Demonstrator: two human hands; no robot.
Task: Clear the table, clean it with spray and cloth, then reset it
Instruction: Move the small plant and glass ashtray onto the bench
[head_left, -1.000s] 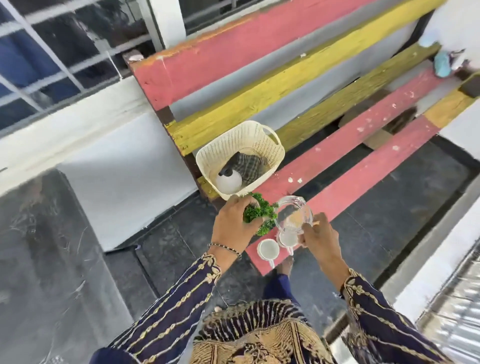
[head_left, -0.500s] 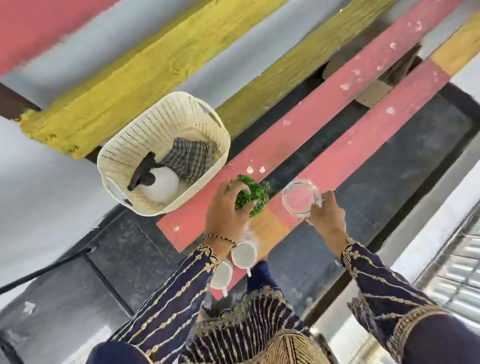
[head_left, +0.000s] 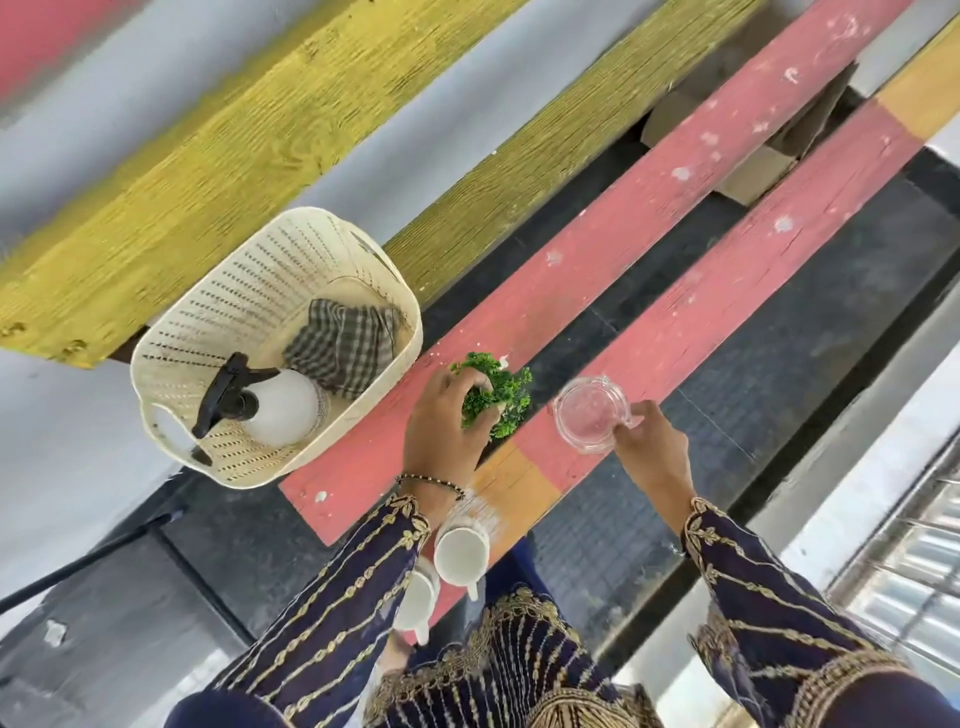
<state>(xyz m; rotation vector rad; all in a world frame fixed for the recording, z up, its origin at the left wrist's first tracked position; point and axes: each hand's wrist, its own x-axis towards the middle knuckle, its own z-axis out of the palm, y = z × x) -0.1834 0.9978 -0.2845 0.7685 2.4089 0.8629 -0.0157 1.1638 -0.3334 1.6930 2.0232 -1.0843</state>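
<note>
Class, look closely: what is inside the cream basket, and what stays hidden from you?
Inside the cream basket lie a white spray bottle with a black trigger and a crumpled checked cloth. Whatever lies beneath the two cannot be seen.

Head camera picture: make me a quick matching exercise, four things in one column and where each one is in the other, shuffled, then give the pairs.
Things:
1. spray bottle
2. green plant
3. glass jug
4. white cup

Places:
A. in the right hand's grip
B. on the plank end, by the left wrist
C. in the cream basket, beside the checked cloth
D. under the left hand

Pairs: 1-C, 2-D, 3-A, 4-B
</note>
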